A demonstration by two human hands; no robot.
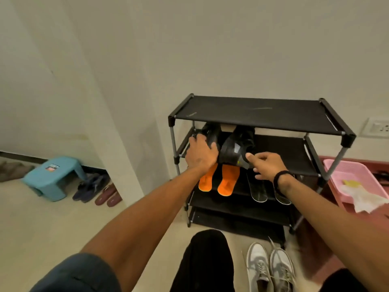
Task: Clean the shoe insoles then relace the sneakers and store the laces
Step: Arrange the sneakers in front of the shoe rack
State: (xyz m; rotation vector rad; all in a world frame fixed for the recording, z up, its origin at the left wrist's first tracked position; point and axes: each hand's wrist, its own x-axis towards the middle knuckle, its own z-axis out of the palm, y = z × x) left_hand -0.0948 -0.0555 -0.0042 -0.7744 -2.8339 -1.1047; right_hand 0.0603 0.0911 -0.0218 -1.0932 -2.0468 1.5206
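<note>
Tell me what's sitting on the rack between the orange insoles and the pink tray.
In the head view, a pair of dark insoles lies there on the same shelf as the orange insoles, partly behind the right hand's wrist, before the pink tray.

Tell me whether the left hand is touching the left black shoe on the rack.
Touching. The head view shows the left hand laid over the left black shoe, fingers wrapped on its side, no gap.

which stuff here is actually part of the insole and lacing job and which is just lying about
Part of the job: black shoes on the rack, left hand on one, right hand at the other; orange insoles; dark insoles; white sneakers.

Lying about: blue stool, slippers, pink tray, wall socket.
</note>
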